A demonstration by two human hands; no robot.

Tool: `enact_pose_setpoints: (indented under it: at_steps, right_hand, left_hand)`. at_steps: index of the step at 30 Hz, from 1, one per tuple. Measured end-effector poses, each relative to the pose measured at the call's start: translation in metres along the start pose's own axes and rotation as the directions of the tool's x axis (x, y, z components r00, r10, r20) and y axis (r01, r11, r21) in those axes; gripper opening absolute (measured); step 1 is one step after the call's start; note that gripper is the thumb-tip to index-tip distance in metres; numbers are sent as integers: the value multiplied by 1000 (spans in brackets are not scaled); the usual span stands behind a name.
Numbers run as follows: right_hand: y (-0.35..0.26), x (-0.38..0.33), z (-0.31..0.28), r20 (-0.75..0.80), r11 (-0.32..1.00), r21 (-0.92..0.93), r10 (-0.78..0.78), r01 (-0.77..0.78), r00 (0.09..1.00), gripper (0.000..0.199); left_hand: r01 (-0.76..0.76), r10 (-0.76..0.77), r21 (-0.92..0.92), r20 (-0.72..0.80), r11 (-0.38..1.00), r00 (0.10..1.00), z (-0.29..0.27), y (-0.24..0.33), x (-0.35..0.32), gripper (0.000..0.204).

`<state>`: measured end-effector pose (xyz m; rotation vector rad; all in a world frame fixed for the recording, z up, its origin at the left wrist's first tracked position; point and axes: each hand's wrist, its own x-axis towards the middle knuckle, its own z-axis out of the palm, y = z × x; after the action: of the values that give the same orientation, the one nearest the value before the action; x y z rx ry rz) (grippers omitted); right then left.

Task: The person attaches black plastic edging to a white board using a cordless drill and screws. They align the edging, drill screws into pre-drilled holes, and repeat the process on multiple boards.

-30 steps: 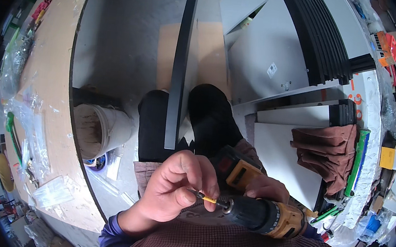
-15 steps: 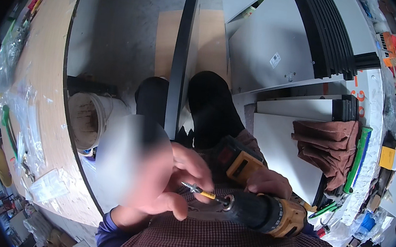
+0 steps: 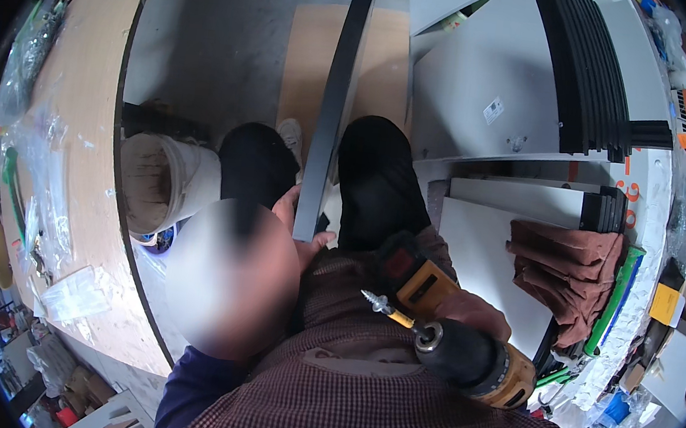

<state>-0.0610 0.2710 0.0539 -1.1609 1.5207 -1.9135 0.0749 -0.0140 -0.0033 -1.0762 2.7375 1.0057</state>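
Holding black bar (image 3: pixel 331 129): left hand's (image 3: pixel 287 254) fingers pinching near end, right hand's (image 3: pixel 479 313) curled round drill (image 3: pixel 470 354); next likely needs screw (image 3: pixel 376 301) aligned.

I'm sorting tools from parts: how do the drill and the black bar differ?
The drill is compact and chunky; the black bar is long and slender. The drill is yellow and black, the black bar plain and dark. The drill is in the right hand; the black bar's near end is at the left hand. Both have dark surfaces.
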Motion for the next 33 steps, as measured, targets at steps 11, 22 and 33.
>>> enact_pose_setpoints:
  at_steps: [11,22,33]
  right_hand:
    - [-6,53,-3,63,941,49,333,-336,941,48]
    - [-23,56,25,16,896,9,444,-445,896,45]
    - [-46,-7,90,63,984,-164,87,-75,994,42]
  left_hand:
    - [407,-434,173,167,897,885,-18,-69,4,55]
    - [446,-465,135,316,885,827,-40,-64,-1,31]
    - [-70,67,-451,-22,890,997,2,-31,8,16]
